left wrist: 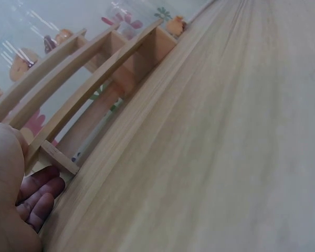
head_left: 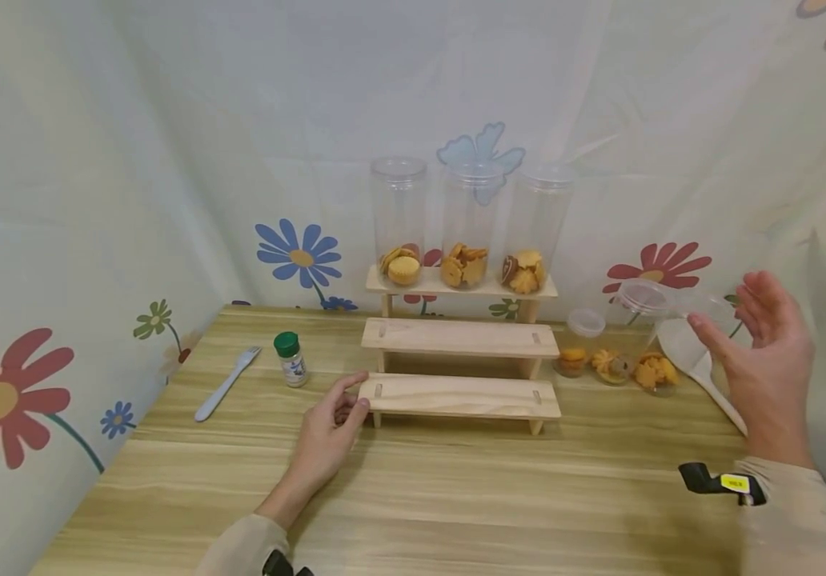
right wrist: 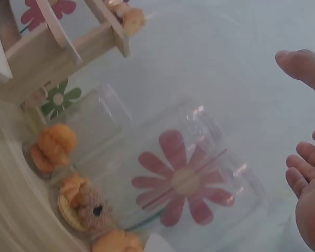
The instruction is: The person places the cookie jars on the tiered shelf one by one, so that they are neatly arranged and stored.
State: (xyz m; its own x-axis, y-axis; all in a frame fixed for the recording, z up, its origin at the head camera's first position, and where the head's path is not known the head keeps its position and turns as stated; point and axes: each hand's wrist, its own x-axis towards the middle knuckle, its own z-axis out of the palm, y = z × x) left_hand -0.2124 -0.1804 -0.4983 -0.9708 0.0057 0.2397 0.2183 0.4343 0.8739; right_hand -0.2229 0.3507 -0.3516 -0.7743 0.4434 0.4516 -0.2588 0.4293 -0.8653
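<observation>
A three-step wooden display shelf (head_left: 459, 396) stands in the middle of the table. My left hand (head_left: 330, 428) grips the left end of its lowest step; in the left wrist view the fingers (left wrist: 42, 197) curl beside the end leg. Three tall clear jars with cookies, a left jar (head_left: 398, 224), a middle jar (head_left: 468, 224) and a right jar (head_left: 537, 224), stand on the top step. My right hand (head_left: 773, 360) is raised with nothing in it, fingers apart, near several clear cookie jars: a small jar (head_left: 579, 344), a taller jar (head_left: 632, 328) and another jar (right wrist: 241, 189).
A white spoon-shaped utensil (head_left: 704, 372) lies behind the right hand. Left of the shelf are a green-capped shaker (head_left: 290, 360) and a pale blue fork (head_left: 229, 382). A flower-print curtain (head_left: 168, 160) hangs around the wooden table (head_left: 456, 496).
</observation>
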